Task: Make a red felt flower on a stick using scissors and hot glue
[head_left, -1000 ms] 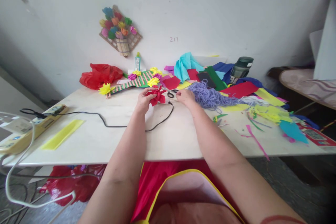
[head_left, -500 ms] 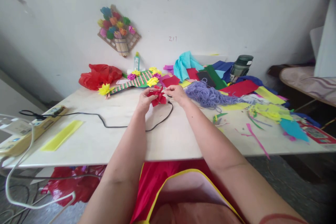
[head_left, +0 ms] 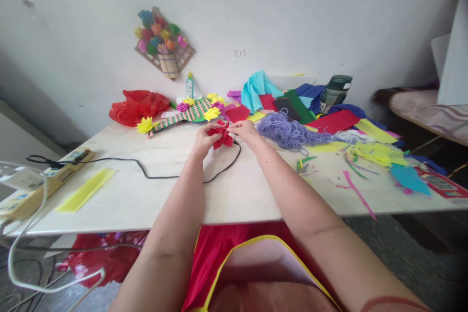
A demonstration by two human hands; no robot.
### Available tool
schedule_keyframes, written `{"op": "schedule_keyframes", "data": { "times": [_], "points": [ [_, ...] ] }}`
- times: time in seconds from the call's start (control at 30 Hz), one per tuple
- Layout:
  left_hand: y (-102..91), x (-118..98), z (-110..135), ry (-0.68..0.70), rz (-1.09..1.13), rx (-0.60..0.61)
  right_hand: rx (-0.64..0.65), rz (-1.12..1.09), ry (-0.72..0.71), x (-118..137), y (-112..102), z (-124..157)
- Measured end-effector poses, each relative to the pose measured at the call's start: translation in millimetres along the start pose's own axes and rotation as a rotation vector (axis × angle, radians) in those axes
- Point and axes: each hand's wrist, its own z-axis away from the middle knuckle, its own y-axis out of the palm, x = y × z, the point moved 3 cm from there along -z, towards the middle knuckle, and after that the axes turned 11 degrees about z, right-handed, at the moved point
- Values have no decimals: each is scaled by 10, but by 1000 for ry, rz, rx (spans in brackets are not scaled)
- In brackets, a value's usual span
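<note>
A flat, translucent yellow strip (head_left: 86,190) lies near the front edge of the white tabletop (head_left: 241,200). Beyond it, a thin black cable (head_left: 161,177) crosses the surface. The red, many-petalled paper flower (head_left: 224,142) is positioned between both hands. The left hand (head_left: 204,140) pinches its left side; the right hand (head_left: 245,131) has thumb and forefinger pressed together at its right edge. I cannot tell what lies between them. Farther back rests a green, guitar-shaped panel (head_left: 199,110); a multicoloured flower bouquet (head_left: 161,36) hangs on the wall.
</note>
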Motion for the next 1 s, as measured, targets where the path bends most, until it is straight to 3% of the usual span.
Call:
{"op": "schedule_keyframes", "data": {
  "times": [0.33,1.0],
  "points": [
    [19,7,7,-18,-13,15,-1,0,-50,11,-11,15],
    [42,4,16,-41,-2,-2,14,-93,42,48,10,66]
  ]
}}
